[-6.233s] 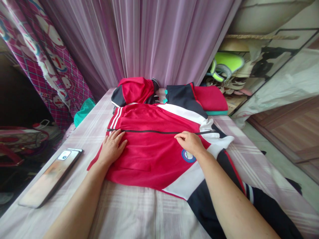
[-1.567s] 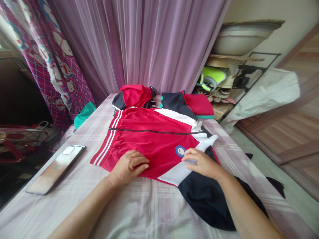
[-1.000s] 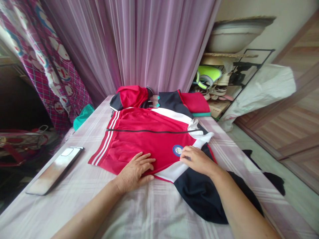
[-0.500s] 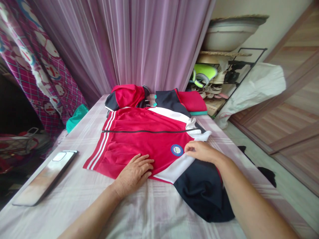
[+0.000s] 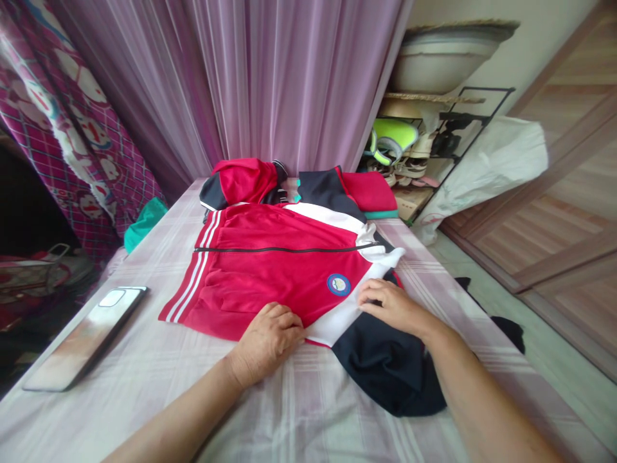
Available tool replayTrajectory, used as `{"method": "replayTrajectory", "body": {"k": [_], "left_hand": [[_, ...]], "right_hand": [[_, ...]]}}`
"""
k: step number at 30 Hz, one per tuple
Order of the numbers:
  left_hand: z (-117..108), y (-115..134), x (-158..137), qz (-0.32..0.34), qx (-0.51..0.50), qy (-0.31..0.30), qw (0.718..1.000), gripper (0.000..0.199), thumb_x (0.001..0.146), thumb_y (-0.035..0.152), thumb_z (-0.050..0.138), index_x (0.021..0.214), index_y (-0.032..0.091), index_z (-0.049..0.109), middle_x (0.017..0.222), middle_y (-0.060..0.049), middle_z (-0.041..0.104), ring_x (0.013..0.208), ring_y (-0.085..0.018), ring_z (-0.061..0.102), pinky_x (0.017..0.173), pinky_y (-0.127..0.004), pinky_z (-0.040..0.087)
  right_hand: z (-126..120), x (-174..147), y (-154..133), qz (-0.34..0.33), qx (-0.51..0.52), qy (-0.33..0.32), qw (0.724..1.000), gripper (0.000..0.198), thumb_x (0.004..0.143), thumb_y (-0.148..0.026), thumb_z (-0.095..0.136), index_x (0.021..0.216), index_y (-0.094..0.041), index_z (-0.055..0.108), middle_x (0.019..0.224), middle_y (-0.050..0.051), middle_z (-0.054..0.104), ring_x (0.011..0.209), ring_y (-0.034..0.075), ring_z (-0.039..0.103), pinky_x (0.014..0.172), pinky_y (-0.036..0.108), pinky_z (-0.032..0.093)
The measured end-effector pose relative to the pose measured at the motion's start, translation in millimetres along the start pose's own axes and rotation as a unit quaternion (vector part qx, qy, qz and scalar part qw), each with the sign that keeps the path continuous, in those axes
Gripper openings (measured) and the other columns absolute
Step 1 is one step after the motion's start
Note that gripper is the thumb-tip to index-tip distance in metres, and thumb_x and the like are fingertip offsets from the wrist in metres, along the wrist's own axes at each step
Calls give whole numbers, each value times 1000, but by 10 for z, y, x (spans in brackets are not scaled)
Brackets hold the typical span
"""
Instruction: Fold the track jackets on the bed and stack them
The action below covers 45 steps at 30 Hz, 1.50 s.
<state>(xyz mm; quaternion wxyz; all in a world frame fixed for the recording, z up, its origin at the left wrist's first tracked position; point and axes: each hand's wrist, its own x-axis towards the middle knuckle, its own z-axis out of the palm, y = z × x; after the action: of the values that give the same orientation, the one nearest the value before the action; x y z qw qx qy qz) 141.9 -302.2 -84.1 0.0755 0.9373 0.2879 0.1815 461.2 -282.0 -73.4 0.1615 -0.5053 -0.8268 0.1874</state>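
Observation:
A red zip-up jacket [image 5: 270,270] with white shoulder panels, a round blue badge and a striped hem lies front up on the bed-like surface. Its black sleeve [image 5: 390,366] spreads toward me, bunched near the end. My left hand [image 5: 270,337] is at the near side edge of the jacket, fingers curled together and closed on the fabric. Over the white panel by the black sleeve rests my right hand [image 5: 390,305], its fingers slightly bent and apart, touching the cloth.
A phone [image 5: 89,337] lies at the left on the checked cloth [image 5: 270,418]. Behind the jacket are a bunched red and black garment [image 5: 245,183] and folded red clothing [image 5: 369,191]. Purple curtains [image 5: 289,83] hang behind. A shoe rack [image 5: 475,141] stands at right.
My left hand has gone from lying flat with fingers spread to curled at the jacket's edge. My right hand has loosened from a pinch near the badge and shifted slightly toward the sleeve.

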Motion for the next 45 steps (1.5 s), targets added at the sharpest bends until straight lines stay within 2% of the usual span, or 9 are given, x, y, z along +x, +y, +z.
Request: {"method": "replayTrajectory", "body": {"k": [8,12,16,23,30,33,37,41,45], "left_hand": [[60,40,-13,13,-30,6,999,22,100,32,46,102,23,67,110,-3,73,109,-18,58,95,-35,42],[102,20,-19,-23,22,16,999,21,96,36,54,107,23,66,99,-4,72,96,-20,58,91,-38,41],[97,3,8,-50,28,14,998,20,98,34,51,92,23,67,86,-2,70,86,-19,57,86,-39,39],[112,30,-45,-13,-6,24,1000,18,100,30,48,97,25,65,112,0,74,121,-22,55,108,-47,29],[142,65,-50,24,-21,17,999,21,100,27,46,96,20,65,112,-5,75,102,-19,67,91,-36,50],[147,54,-38,30,-42,17,999,20,100,25,46,97,20,64,113,-5,75,104,-19,68,91,-34,53],[129,18,-30,25,-93,-18,995,17,99,24,47,96,21,64,124,-4,72,122,-21,61,104,-37,49],[76,13,-17,-8,-140,-61,988,15,97,23,50,91,22,64,133,-5,67,136,-24,50,115,-46,39],[48,39,-6,-47,-171,-92,980,9,92,18,55,91,23,63,137,-3,64,141,-25,43,118,-49,32]], "right_hand": [[-37,-3,-32,27,-60,-36,997,18,88,-25,56,79,-23,72,94,5,70,95,22,63,87,38,46],[-64,45,-101,31,-70,-50,996,18,87,-24,55,79,-23,72,96,5,71,96,22,63,87,37,45],[-107,56,-149,29,-57,-65,996,21,88,-23,52,79,-23,71,98,5,71,96,22,63,87,37,45],[-87,39,-106,35,-49,-65,996,21,88,-25,51,80,-22,70,99,6,71,98,22,63,89,36,45],[-185,126,-181,55,-88,-100,990,22,86,-22,52,80,-21,73,97,7,72,94,21,65,84,32,45],[-221,337,-310,66,-118,-73,988,23,89,-25,52,92,-22,74,99,7,73,95,21,66,84,30,46],[-2,790,-537,13,-118,32,992,35,93,-28,52,123,-22,66,130,9,65,119,22,59,102,34,43],[399,1118,-579,-34,-153,35,987,52,96,-39,49,145,-21,49,157,14,38,144,27,36,115,47,30],[525,1097,-217,68,-208,29,975,56,99,-43,40,150,-20,43,161,15,30,148,29,28,118,54,22]]}}
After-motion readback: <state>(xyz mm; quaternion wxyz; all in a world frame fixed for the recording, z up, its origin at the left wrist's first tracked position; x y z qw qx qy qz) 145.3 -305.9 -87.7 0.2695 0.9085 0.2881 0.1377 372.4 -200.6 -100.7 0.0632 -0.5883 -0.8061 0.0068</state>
